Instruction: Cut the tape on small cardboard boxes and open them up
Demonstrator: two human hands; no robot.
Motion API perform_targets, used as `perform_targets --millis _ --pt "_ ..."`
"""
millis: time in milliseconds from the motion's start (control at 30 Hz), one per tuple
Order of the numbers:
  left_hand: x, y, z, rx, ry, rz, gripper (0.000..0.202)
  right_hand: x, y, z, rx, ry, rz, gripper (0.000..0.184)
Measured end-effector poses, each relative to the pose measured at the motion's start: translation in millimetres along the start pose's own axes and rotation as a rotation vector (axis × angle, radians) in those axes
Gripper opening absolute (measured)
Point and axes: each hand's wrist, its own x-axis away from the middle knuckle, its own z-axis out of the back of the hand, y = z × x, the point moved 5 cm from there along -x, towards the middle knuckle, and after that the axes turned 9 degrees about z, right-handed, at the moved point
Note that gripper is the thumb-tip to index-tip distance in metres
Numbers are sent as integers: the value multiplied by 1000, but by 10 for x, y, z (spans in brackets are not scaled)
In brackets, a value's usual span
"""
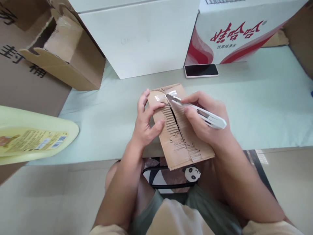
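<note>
A small brown cardboard box (164, 137) lies tilted at the table's front edge, its near end overhanging my lap. Its top is torn along the middle seam, with corrugated ridges bare and a dark gap. Clear tape shines near the far end. My left hand (146, 122) grips the box's left side, thumb and fingers over the top. In my right hand (207, 114) is a white utility knife (207, 117), held like a pen. Its blade tip meets the tape at the far end of the seam.
A phone (201, 70) lies beyond the box, before a red-and-white carton (227, 42) and a large white box (144, 42). Brown cartons (83, 62) stand at the left. A yellow bottle (36, 137) is at the table's (264, 107) left edge.
</note>
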Motion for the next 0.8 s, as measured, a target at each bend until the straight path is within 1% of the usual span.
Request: perform_targets --millis 100,267,433,533,600,633,700,767,800 --pt "-4 -2 5 -16 6 0 52 -4 -15 -6 -6 -29 12 4" --pt "-14 -10 8 -32 -1 30 56 17 -17 28 7 31 50 7" --pt "-20 -14 16 -23 1 33 56 4 -34 21 44 -24 81 6" --pt "-24 -16 26 -6 -7 38 56 28 -60 44 43 -6 115 7" --pt "-28 -15 25 -23 -23 51 57 64 -69 69 3 56 143 9" --pt "-29 -13 23 -32 -29 56 57 84 -64 89 -26 114 155 10" --pt "-30 -7 21 -32 -28 52 57 126 -10 155 -93 300 146 12" --pt "-27 -31 26 -14 -15 51 56 165 121 217 -138 488 69 12" --pt "-22 -65 35 -9 -5 62 57 176 212 230 -140 534 6 13"
